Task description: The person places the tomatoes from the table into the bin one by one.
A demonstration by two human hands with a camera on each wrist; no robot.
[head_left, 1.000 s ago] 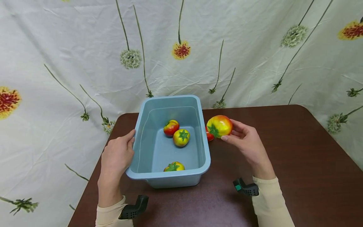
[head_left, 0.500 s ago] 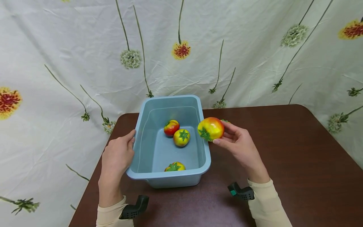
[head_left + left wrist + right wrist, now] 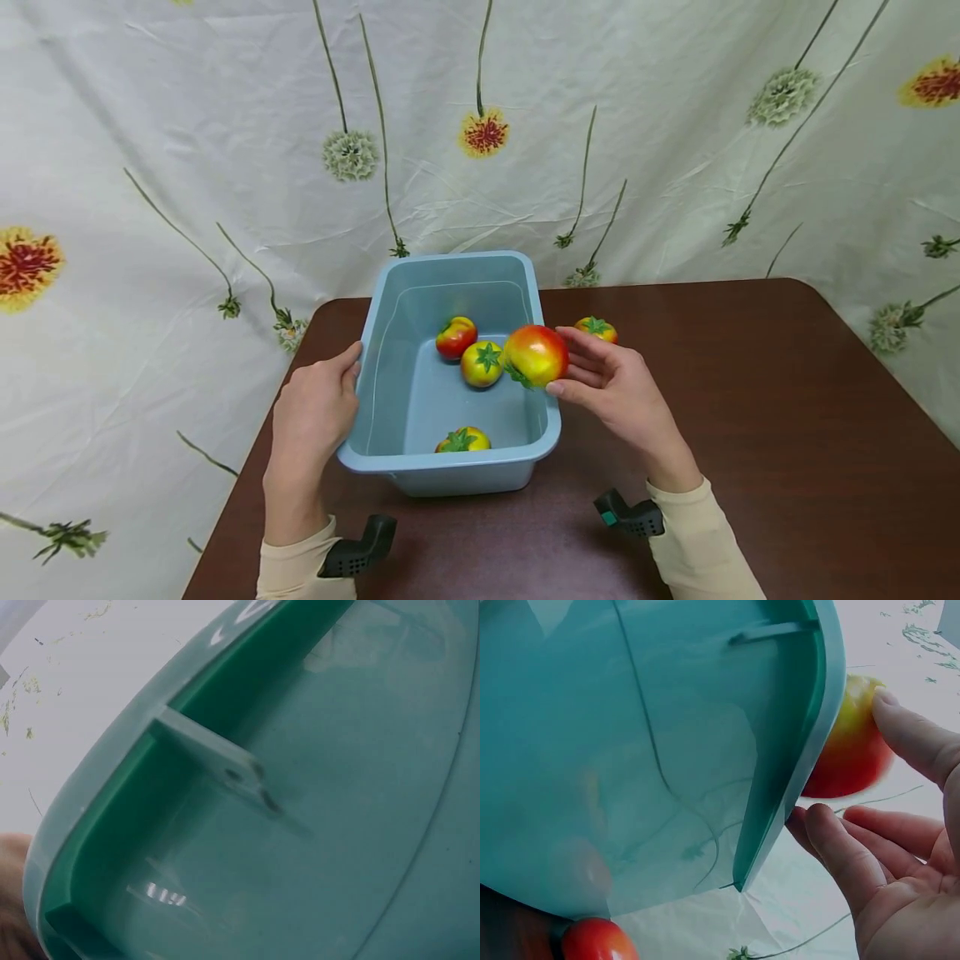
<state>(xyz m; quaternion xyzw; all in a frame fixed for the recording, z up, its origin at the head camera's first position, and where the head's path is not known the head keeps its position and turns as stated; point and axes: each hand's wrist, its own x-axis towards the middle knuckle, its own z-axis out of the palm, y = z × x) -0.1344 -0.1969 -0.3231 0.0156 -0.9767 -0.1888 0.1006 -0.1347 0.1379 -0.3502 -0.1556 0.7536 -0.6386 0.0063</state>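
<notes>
My right hand [image 3: 618,392] holds a red-and-yellow tomato [image 3: 538,357] with a green leafy top, thumb on the near side and fingers beyond. The tomato hangs over the right side of a light blue plastic bin [image 3: 447,464]. In the right wrist view, part of this tomato [image 3: 855,742] is hidden by the bin wall. My left hand [image 3: 315,408] grips the bin's left rim. Inside the bin lie a redder tomato [image 3: 455,337], a yellow one [image 3: 480,365] beside it, and another tomato [image 3: 467,439] near the front wall, partly hidden by the rim.
Another tomato [image 3: 597,327] rests on the dark brown table [image 3: 780,417] behind my right hand. The bin stands at the table's left part. A white cloth [image 3: 660,75] with a flower print hangs behind the table.
My right hand has carried the tomato leftward and slightly nearer, from beside the bin to over its right rim. The tomato on the table has come into fuller view. The left hand stays put.
</notes>
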